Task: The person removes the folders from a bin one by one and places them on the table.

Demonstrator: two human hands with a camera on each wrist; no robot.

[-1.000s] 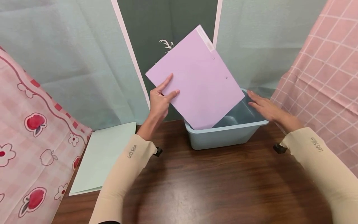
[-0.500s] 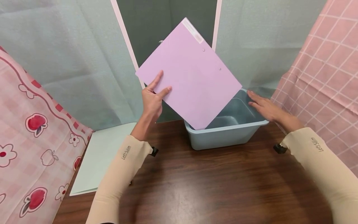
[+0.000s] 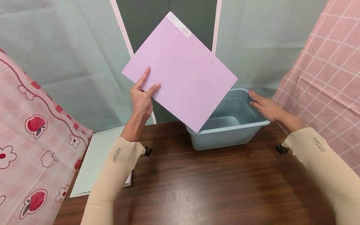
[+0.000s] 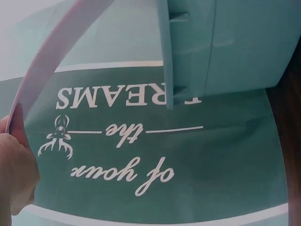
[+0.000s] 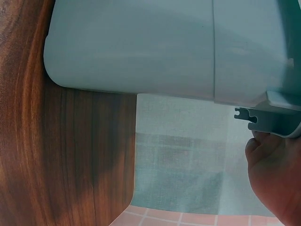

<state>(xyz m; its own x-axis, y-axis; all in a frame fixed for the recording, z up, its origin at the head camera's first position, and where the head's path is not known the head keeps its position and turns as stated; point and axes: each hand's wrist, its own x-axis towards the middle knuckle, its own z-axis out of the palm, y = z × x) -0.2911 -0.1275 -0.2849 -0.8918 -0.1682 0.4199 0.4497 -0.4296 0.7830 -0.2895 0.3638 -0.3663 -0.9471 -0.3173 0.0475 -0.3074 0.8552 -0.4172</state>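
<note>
My left hand (image 3: pixel 143 98) grips a flat light-purple folder (image 3: pixel 182 72) by its lower left edge, thumb and index finger on the near face, the other fingers hidden behind it. The folder is tilted, with a white label and two small rivets along its upper right edge. Its lowest corner overlaps the left rim of a blue-grey plastic bin (image 3: pixel 219 139); whether they touch I cannot tell. My right hand (image 3: pixel 267 107) holds the bin's right rim; the right wrist view shows curled fingers (image 5: pixel 258 148) under the lip. Inside the bin, only bare floor and wall show.
A pale green folder (image 3: pixel 98 156) lies at the left of the dark wooden table (image 3: pixel 213 187), partly covered by my left sleeve. Grey-green cloth (image 3: pixel 73 62) hangs behind. Patterned pink cloth (image 3: pixel 33 150) hangs at the left, checked pink cloth (image 3: pixel 323 78) at the right.
My left hand has carried the purple folder left and slightly up, uncovering more of the bin's inside. More of the pale green folder's right edge shows. My right hand and the bin stay in place.
</note>
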